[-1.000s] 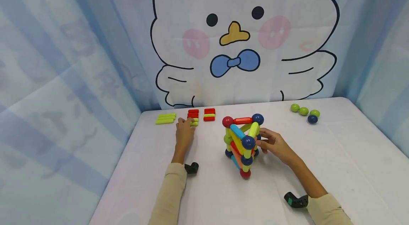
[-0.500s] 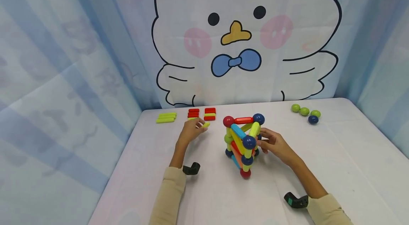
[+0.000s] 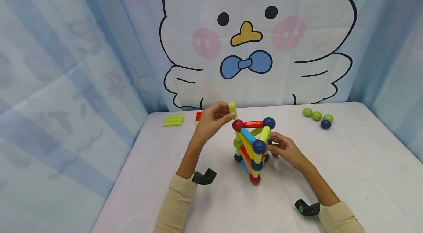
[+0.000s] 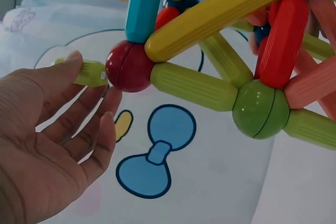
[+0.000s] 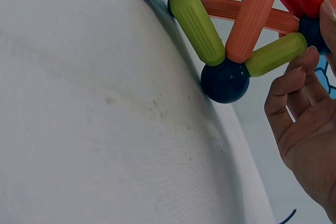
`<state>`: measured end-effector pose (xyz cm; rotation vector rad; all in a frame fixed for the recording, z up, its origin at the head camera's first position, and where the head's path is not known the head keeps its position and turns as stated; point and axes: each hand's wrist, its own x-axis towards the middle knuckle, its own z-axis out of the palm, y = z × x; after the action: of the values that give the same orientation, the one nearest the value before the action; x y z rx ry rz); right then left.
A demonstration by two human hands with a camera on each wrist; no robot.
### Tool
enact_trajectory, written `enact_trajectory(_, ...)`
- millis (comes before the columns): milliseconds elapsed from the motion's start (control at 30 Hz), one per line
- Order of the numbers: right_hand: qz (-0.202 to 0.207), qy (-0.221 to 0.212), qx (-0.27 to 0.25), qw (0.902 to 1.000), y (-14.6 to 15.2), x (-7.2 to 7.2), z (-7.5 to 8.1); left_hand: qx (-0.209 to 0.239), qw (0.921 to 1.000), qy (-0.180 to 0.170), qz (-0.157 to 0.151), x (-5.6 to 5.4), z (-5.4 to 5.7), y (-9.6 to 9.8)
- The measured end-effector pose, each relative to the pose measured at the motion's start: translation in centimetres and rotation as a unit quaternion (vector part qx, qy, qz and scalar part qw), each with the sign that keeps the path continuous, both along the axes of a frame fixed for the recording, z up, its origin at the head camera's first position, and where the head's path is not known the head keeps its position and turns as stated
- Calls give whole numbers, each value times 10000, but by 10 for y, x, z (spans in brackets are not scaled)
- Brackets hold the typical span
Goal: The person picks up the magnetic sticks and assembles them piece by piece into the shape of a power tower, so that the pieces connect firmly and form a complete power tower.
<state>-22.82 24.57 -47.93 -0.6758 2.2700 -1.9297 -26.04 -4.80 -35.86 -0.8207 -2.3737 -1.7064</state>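
Observation:
A tower of magnetic sticks and balls stands mid-table, made of red, blue, green, yellow and orange parts. My left hand pinches a short lime-green magnetic stick between thumb and fingers, nearly upright above the tower's top left red ball. In the left wrist view, the stick's end lies right by the red ball; whether they touch I cannot tell. At the tower's right side, my right hand holds a dark blue ball between thumb and fingers.
Lime-green sticks lie at the back left. Red sticks beside them are mostly hidden behind my left hand. Several green balls and a dark blue ball sit at the back right. A printed cloth hangs behind the table.
My left hand picked up a lime-green stick from the back-left pile, then lifted it rightward to the tower's top and turned it nearly upright. My right hand stayed at the tower.

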Motion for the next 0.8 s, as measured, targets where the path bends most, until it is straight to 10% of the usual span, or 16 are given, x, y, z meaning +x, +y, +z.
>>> enact_trajectory(500,-24,-26,-12,10000,2,-1,1,-495,9974,511,-98,4,3,9)
enact_trajectory(800,-58,-116,35,9999,0,1,0,-314,9988,145,347,-25,-26,-3)
